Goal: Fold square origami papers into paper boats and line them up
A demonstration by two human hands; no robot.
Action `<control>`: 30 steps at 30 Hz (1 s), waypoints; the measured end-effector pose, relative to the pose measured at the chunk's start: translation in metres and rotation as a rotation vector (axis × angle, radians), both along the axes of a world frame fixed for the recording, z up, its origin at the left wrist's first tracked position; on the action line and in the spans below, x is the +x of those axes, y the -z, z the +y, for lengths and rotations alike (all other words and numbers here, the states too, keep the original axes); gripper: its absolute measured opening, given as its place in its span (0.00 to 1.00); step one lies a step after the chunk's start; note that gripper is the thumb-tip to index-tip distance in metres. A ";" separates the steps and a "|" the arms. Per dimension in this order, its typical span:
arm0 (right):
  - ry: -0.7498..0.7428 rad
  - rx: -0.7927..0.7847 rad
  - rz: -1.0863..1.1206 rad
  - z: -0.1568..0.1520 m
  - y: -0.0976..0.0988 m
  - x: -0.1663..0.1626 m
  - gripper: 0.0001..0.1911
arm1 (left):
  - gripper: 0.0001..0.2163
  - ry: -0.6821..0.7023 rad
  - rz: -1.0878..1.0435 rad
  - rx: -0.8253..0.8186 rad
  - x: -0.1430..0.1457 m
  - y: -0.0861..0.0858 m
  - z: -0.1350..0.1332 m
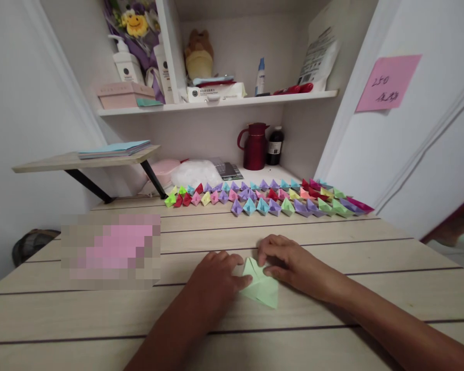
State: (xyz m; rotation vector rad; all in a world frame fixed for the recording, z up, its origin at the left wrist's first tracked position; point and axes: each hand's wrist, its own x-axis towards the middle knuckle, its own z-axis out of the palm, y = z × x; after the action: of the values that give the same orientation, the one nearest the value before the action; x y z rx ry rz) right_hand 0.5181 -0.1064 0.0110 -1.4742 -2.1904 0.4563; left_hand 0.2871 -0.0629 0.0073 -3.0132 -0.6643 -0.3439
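A light green sheet of folded paper (261, 289) lies on the wooden tabletop in front of me, narrowing to a point at its far end. My left hand (223, 274) has its curled fingers and thumb closed at the paper's left edge. From the right, my right hand (283, 259) comes in with bent fingers and grips the upper right edge with thumb and index finger. The creases run down the middle of the sheet. Both hands hide part of its sides. Beyond them, several rows of small coloured paper boats (263, 207) stand along the back of the table.
A pink shape (119, 247), pixelated, lies at the left. Behind it, a small raised shelf (54, 163) carries a stack of coloured paper (114, 149). A red jug (255, 147) and a dark bottle (275, 146) stand at the back. One pink note (388, 82) hangs on the right wall.
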 end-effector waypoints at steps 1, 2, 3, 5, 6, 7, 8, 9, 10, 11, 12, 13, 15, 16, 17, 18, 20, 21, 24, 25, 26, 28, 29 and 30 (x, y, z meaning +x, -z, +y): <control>-0.017 0.008 -0.001 0.000 0.000 0.001 0.08 | 0.11 0.010 0.006 0.024 0.001 0.000 -0.001; -0.028 0.017 -0.001 0.000 -0.001 0.001 0.08 | 0.11 0.021 0.014 0.044 0.001 -0.001 -0.002; -0.034 0.024 -0.001 0.000 -0.001 0.002 0.08 | 0.10 0.026 0.021 0.057 0.002 -0.002 -0.003; -0.031 0.034 0.000 0.000 -0.001 0.002 0.07 | 0.10 0.043 0.037 0.055 0.004 -0.004 -0.005; -0.026 0.035 -0.002 0.000 -0.001 0.002 0.07 | 0.10 0.053 0.046 0.043 0.004 -0.005 -0.006; -0.019 0.035 -0.006 0.000 -0.001 0.002 0.07 | 0.09 0.060 0.051 0.030 0.004 -0.006 -0.007; -0.009 0.034 -0.013 0.000 -0.002 0.001 0.06 | 0.09 0.064 0.052 0.018 0.004 -0.007 -0.007; 0.003 0.034 -0.026 0.000 -0.002 0.000 0.05 | 0.09 0.068 0.043 0.004 0.003 -0.008 -0.007; 0.017 0.033 -0.044 -0.001 -0.002 -0.001 0.04 | 0.09 0.067 0.028 -0.017 0.003 -0.009 -0.007; 0.034 0.032 -0.066 -0.001 -0.002 -0.003 0.03 | 0.09 0.060 0.007 -0.051 0.002 -0.010 -0.008; 0.051 0.032 -0.091 -0.002 -0.003 -0.005 0.02 | 0.10 0.050 -0.017 -0.098 0.001 -0.011 -0.008; 0.066 0.032 -0.116 -0.002 -0.003 -0.006 0.01 | 0.11 0.034 -0.045 -0.152 0.000 -0.013 -0.008; 0.083 0.034 -0.153 -0.003 -0.004 -0.009 0.01 | 0.12 -0.020 -0.109 -0.259 0.001 -0.015 -0.009; 0.086 0.035 -0.160 -0.004 -0.004 -0.010 0.01 | 0.13 -0.058 -0.148 -0.298 0.002 -0.015 -0.009; 0.085 0.035 -0.159 -0.004 -0.004 -0.010 0.01 | 0.12 -0.102 -0.188 -0.328 0.004 -0.015 -0.009; 0.080 0.034 -0.152 -0.004 -0.004 -0.010 0.01 | 0.12 -0.150 -0.223 -0.349 0.006 -0.014 -0.009; 0.064 0.030 -0.131 -0.003 -0.001 -0.010 0.05 | 0.16 -0.232 -0.259 -0.377 0.011 -0.011 -0.008; 0.054 0.027 -0.122 -0.003 0.000 -0.009 0.07 | 0.21 -0.257 -0.262 -0.384 0.013 -0.009 -0.007; 0.037 0.020 -0.108 -0.001 0.004 -0.009 0.14 | 0.27 -0.287 -0.236 -0.380 0.017 -0.001 -0.006; 0.038 0.017 -0.106 -0.001 0.005 -0.009 0.16 | 0.26 -0.294 -0.227 -0.374 0.017 0.001 -0.006; 0.039 0.015 -0.105 -0.001 0.005 -0.009 0.17 | 0.25 -0.298 -0.218 -0.369 0.017 0.003 -0.006; 0.040 0.012 -0.106 -0.002 0.005 -0.010 0.18 | 0.23 -0.301 -0.203 -0.380 0.016 0.005 -0.008; 0.039 0.010 -0.108 -0.002 0.005 -0.010 0.18 | 0.22 -0.305 -0.199 -0.395 0.016 0.005 -0.009; 0.038 0.009 -0.109 -0.002 0.004 -0.011 0.18 | 0.22 -0.313 -0.196 -0.414 0.016 0.005 -0.010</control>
State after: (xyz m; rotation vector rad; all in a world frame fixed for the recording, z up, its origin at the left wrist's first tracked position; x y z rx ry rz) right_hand 0.5074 -0.1086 0.0065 -1.5669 -2.2409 0.3607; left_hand 0.3027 -0.0726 0.0024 -3.1922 -1.3578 -0.5496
